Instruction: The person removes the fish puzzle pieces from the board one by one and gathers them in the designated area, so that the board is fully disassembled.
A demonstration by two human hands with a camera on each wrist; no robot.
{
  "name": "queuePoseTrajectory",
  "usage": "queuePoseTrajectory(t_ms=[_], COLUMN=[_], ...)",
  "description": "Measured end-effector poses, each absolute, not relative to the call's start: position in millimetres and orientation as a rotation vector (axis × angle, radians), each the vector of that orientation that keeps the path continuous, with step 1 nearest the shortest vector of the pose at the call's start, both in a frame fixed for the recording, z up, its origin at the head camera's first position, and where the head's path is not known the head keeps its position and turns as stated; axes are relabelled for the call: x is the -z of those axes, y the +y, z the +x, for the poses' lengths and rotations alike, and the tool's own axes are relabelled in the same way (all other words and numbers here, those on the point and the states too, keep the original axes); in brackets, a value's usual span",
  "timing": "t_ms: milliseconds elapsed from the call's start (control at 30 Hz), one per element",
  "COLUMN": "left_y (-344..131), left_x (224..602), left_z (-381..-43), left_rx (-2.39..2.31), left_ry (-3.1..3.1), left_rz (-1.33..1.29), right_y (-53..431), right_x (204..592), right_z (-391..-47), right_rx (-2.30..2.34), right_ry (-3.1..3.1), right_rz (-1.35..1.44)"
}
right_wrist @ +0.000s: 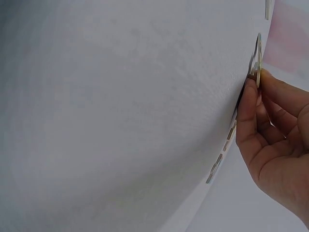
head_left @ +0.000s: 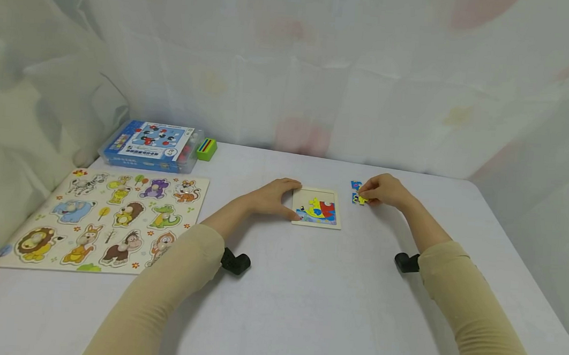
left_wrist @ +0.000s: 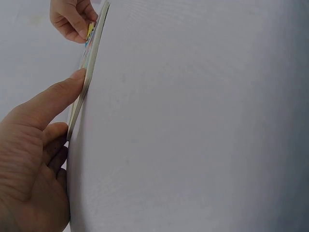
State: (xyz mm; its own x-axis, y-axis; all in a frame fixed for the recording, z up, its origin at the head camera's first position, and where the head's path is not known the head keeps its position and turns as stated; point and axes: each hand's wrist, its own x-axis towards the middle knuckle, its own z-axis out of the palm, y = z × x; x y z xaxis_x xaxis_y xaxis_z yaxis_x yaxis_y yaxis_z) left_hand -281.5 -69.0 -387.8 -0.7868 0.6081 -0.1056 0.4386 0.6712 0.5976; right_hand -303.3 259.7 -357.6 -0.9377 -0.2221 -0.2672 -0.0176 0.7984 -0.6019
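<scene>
A small wooden jigsaw tray (head_left: 315, 190) lies on the white table, its lower right part filled with yellow, red and blue pieces. My left hand (head_left: 272, 197) holds the tray by its left side, index finger near the far corner and thumb at the near one. In the left wrist view the thumb (left_wrist: 60, 94) lies along the tray's edge (left_wrist: 91, 72). To the right of the tray, my right hand (head_left: 385, 191) pinches a puzzle piece (right_wrist: 259, 60) between thumb and index finger. Blue loose pieces (head_left: 356, 185) lie right beside those fingertips.
An animal knob puzzle board (head_left: 101, 216) covers the table's left side. Behind it sits a plastic box (head_left: 151, 145) with a molecule picture, and a green block (head_left: 207, 150) with coloured stripes stands beside that. A white curtain (head_left: 319, 67) hangs along the back.
</scene>
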Motion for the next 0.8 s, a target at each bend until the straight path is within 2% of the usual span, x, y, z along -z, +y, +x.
queuePoseTrajectory(t_ms=[800], left_y=[-69.1], left_x=[389.3], left_z=[-282.1], left_rx=[-0.813], left_ry=[2.596], left_rz=[0.838], right_y=[258.5], right_x=[355.3], right_z=[-300.7], right_rx=[0.875], right_ry=[2.714], right_rz=[-0.187])
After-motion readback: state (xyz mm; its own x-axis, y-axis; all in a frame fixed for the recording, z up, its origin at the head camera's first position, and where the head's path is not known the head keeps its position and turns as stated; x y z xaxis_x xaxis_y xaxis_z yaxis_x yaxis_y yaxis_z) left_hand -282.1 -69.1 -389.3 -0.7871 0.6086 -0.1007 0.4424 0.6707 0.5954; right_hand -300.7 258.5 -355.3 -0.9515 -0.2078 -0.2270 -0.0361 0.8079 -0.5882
